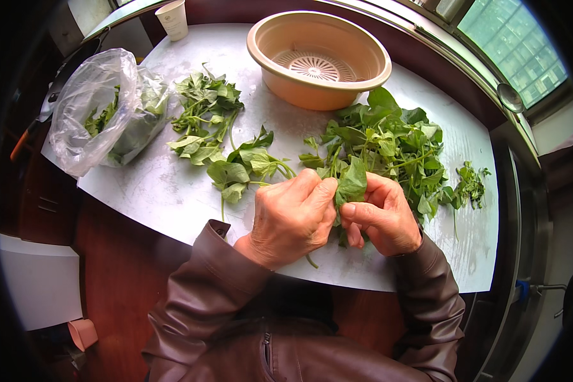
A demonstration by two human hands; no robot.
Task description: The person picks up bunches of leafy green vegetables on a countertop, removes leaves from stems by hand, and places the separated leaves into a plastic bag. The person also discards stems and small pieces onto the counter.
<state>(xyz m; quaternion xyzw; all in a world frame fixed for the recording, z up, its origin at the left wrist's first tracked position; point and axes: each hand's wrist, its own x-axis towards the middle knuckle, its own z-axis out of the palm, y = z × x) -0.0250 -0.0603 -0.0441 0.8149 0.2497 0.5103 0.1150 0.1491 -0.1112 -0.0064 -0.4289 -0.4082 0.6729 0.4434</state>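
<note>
My left hand point(293, 215) is closed around leafy green stems, whose leaves point(231, 176) spread out on its left side and whose cut end pokes out below the fist. Between the thumb and fingers of my right hand point(379, 215) is a broad green leaf point(352, 181), close against the left fist. A large heap of leafy greens point(391, 138) lies just beyond my right hand. Farther left, a smaller bunch of greens point(207, 105) rests on the table. A small pile of sprigs point(472, 185) sits near the table's right edge.
On the pale tabletop point(138, 200), a clear plastic bag point(110, 110) holding greens stands at the left. A tan plastic basin point(315, 93) with a slotted bottom is at the back, a paper cup point(173, 21) at the back left. Beyond the right side hangs a metal ladle point(510, 98).
</note>
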